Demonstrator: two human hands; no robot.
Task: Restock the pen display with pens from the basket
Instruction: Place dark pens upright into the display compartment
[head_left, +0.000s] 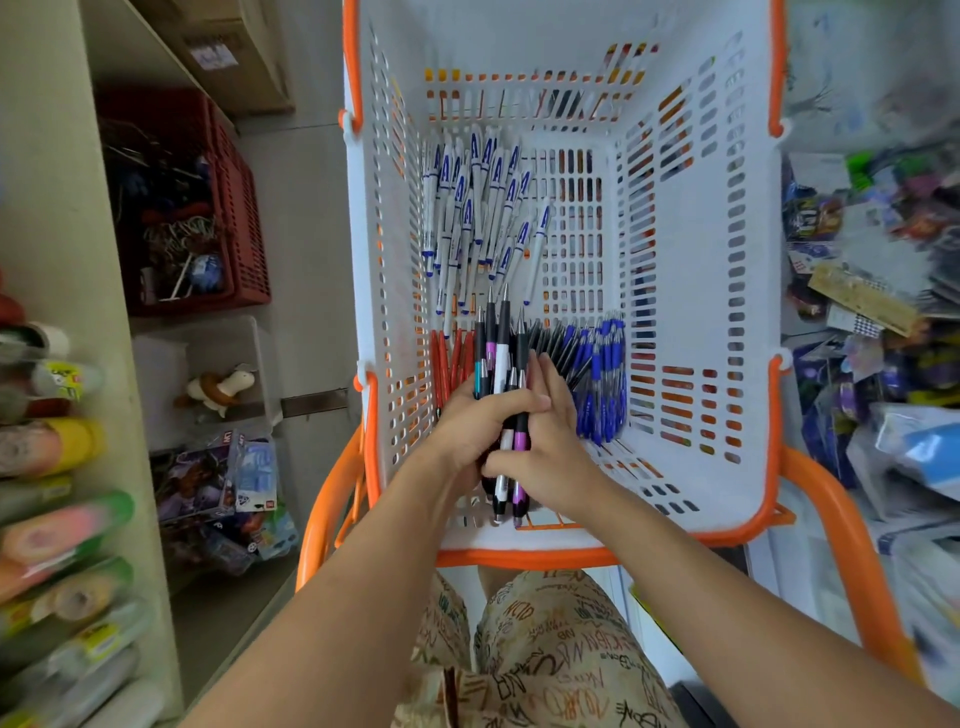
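left arm: bare, reaching forward from the near left | left hand (475, 421): fingers curled over a bunch of pens (501, 364) | right arm: bare, reaching in from the near right | right hand (545, 452): touching the left, thumb and fingers closed round the same bunch lower down

The white basket (691, 483) with an orange rim carries the pens. On its floor, beyond the fingers (519, 402), lies a heap of white pens (467, 208) with blue letters. Left of the fingers lie red pens (441, 364). Right of them lie black pens (553, 345), then blue pens (605, 379).
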